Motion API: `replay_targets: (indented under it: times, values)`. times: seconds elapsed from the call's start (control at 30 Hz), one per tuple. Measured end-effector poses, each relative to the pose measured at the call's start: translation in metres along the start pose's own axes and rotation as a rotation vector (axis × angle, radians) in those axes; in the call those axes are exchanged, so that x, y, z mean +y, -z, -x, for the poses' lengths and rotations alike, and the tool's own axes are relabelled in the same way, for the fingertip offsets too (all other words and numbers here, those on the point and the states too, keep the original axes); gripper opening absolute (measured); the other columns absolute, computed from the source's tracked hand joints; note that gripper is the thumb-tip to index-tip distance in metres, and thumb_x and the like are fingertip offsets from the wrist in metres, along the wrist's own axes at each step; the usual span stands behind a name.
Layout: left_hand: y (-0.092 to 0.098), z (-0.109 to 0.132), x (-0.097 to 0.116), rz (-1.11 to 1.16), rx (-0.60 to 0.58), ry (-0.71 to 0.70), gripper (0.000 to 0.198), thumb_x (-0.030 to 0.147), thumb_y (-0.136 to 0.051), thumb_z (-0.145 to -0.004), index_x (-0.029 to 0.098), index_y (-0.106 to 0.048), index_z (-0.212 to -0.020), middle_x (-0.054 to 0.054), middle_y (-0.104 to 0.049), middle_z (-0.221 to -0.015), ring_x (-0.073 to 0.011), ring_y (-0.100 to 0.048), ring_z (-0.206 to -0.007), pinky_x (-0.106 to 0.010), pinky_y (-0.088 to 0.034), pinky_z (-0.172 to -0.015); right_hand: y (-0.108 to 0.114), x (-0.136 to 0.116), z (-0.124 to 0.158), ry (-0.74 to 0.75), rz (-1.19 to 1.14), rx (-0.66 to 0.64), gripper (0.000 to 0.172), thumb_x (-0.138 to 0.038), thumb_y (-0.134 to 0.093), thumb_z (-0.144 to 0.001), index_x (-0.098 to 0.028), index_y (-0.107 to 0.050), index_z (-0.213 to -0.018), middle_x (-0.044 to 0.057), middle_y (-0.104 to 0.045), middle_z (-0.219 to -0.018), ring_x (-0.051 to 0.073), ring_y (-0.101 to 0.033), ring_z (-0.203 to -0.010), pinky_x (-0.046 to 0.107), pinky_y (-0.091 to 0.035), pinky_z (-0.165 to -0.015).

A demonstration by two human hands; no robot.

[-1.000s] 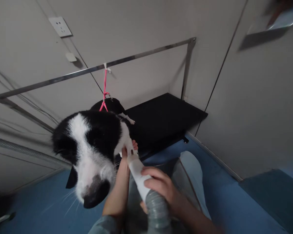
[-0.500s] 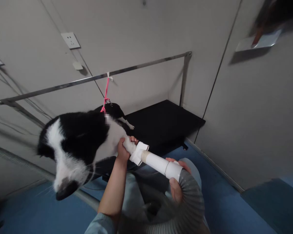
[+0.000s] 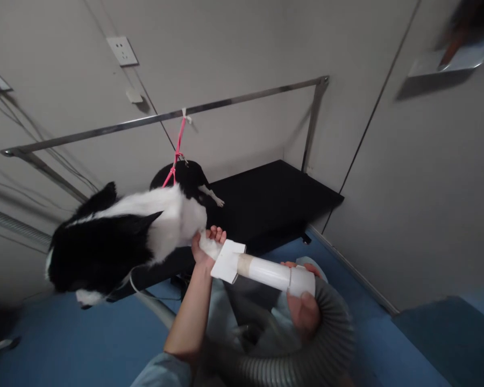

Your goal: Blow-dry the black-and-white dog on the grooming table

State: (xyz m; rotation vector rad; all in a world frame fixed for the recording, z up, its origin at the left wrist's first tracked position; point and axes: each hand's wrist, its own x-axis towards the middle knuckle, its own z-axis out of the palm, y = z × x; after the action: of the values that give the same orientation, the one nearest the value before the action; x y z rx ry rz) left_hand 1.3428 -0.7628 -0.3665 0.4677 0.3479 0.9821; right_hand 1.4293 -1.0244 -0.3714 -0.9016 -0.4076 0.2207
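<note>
A black-and-white dog [image 3: 116, 236] stands on a black grooming table [image 3: 274, 199], its head turned down to the left. My left hand [image 3: 205, 248] is wrapped round the dog's white front paw [image 3: 210, 246]. My right hand [image 3: 304, 309] grips a white blower nozzle [image 3: 262, 270] where it joins a grey ribbed hose [image 3: 326, 344]. The nozzle's flat white mouth sits right against the held paw.
A pink leash [image 3: 176, 156] ties the dog to a steel bar [image 3: 169, 115] over the table. Grey walls close in behind and to the right, with a socket [image 3: 121, 50]. Blue floor [image 3: 367, 301] lies below, and my knees are under the hose.
The dog has swung its head from facing me down and away to the left. The nozzle has turned from pointing upward to lying sideways, its mouth now at the paw.
</note>
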Motion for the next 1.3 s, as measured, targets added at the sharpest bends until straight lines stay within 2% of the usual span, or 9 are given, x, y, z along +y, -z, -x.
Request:
replay_targets:
  times: [0.17, 0.3, 0.4, 0.5, 0.63, 0.87, 1.13, 1.2, 1.3]
  values:
    - [0.009, 0.002, 0.003, -0.047, 0.052, -0.003, 0.036, 0.041, -0.072, -0.072, 0.020, -0.045, -0.059, -0.003, -0.064, -0.080, -0.0195, -0.068, -0.086, -0.038, -0.058, -0.089, -0.016, 0.008, 0.003, -0.146, -0.188, 0.111, 0.041, -0.036, -0.065, -0.084, -0.033, -0.060, -0.124, 0.004, -0.073, -0.116, 0.029, -0.069, -0.112, 0.055, -0.054, -0.105]
    - [0.020, 0.005, 0.003, -0.137, 0.007, 0.010, 0.037, 0.044, -0.075, -0.068, 0.019, -0.048, -0.064, -0.001, -0.061, -0.081, -0.0112, -0.059, -0.065, -0.025, -0.052, -0.062, -0.023, 0.013, 0.003, -0.221, -0.251, 0.082, 0.041, -0.039, -0.064, -0.085, -0.034, -0.059, -0.125, 0.004, -0.073, -0.118, 0.031, -0.068, -0.116, 0.061, -0.050, -0.109]
    - [0.034, 0.003, 0.003, -0.427, 0.154, -0.070, 0.031, 0.044, -0.068, -0.076, 0.019, -0.054, -0.066, 0.000, -0.060, -0.071, -0.0088, -0.046, -0.052, -0.022, -0.039, -0.049, -0.022, 0.035, -0.004, -0.291, -0.243, 0.053, 0.046, -0.038, -0.074, -0.076, -0.034, -0.060, -0.120, 0.003, -0.075, -0.116, 0.030, -0.067, -0.115, 0.060, -0.049, -0.110]
    - [0.054, -0.001, 0.009, -0.750, 0.343, -0.188, 0.030, 0.041, -0.058, -0.087, 0.017, -0.062, -0.068, -0.002, -0.059, -0.060, -0.0138, -0.050, -0.054, -0.026, -0.039, -0.053, -0.025, 0.062, -0.012, -0.344, -0.313, 0.068, 0.050, -0.038, -0.077, -0.071, -0.034, -0.060, -0.117, 0.001, -0.077, -0.109, 0.027, -0.071, -0.108, 0.059, -0.052, -0.107]
    - [0.079, 0.001, 0.022, -1.041, 0.325, -0.258, 0.041, 0.043, -0.047, -0.094, 0.016, -0.064, -0.068, -0.008, -0.063, -0.061, -0.0202, -0.056, -0.059, -0.032, -0.043, -0.060, -0.044, 0.084, -0.023, -0.398, -0.352, 0.061, 0.044, -0.034, -0.077, -0.071, -0.033, -0.062, -0.112, 0.000, -0.077, -0.103, 0.025, -0.073, -0.103, 0.058, -0.054, -0.103]
    - [0.102, 0.009, 0.018, -1.294, 0.322, -0.433, 0.022, 0.031, -0.055, -0.083, 0.022, -0.056, -0.063, -0.006, -0.060, -0.058, -0.0224, -0.059, -0.060, -0.034, -0.043, -0.065, -0.073, 0.085, -0.046, -0.365, -0.386, 0.003, 0.044, -0.035, -0.078, -0.070, -0.035, -0.063, -0.111, 0.003, -0.075, -0.105, 0.028, -0.070, -0.110, 0.063, -0.052, -0.102]
    - [0.123, 0.013, 0.014, -1.393, 0.341, -0.463, 0.048, 0.047, -0.054, -0.087, 0.015, -0.061, -0.123, -0.007, -0.070, -0.075, -0.0291, -0.070, -0.074, -0.039, -0.052, -0.074, -0.109, 0.076, -0.086, -0.361, -0.465, -0.023, 0.048, -0.038, -0.076, -0.069, -0.031, -0.061, -0.114, 0.002, -0.073, -0.106, 0.027, -0.068, -0.112, 0.064, -0.048, -0.104]
    - [0.124, 0.009, 0.022, -1.468, 0.319, -0.498, 0.043, 0.043, -0.056, -0.086, 0.016, -0.064, -0.119, -0.011, -0.074, -0.089, -0.0314, -0.071, -0.089, -0.041, -0.052, -0.083, -0.108, 0.081, -0.093, -0.413, -0.424, -0.045, 0.050, -0.036, -0.077, -0.066, -0.029, -0.061, -0.113, 0.003, -0.074, -0.103, 0.027, -0.068, -0.110, 0.064, -0.048, -0.102]
    - [0.118, -0.004, 0.037, -1.530, 0.335, -0.542, 0.023, 0.035, -0.056, -0.083, 0.018, -0.070, -0.089, -0.014, -0.074, -0.092, -0.0339, -0.070, -0.096, -0.045, -0.052, -0.089, -0.098, 0.095, -0.099, -0.529, -0.338, -0.073, 0.050, -0.032, -0.080, -0.063, -0.028, -0.062, -0.110, 0.003, -0.074, -0.100, 0.028, -0.068, -0.106, 0.064, -0.048, -0.102]
